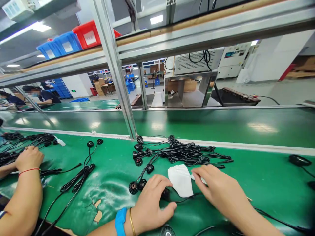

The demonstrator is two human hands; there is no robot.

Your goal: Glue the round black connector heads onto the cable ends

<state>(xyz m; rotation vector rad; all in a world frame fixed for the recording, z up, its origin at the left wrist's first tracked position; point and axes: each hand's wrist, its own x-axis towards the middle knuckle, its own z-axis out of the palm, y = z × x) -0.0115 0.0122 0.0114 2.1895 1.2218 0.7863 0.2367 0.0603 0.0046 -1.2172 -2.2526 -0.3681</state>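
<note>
My left hand, with a blue band and a thin bangle on the wrist, is curled over a small black round part on a cable, pressing it to the green mat. My right hand lies with fingers stretched toward a white cloth, its fingertips touching the cloth's right edge. Just beyond both hands lies a tangled pile of black cables with round black ends.
Another person's arm with a red thread bracelet rests at the left, its hand on more black cables. A looped cable lies between us. A metal post rises from the bench; a conveyor belt runs behind. The mat is torn near the front edge.
</note>
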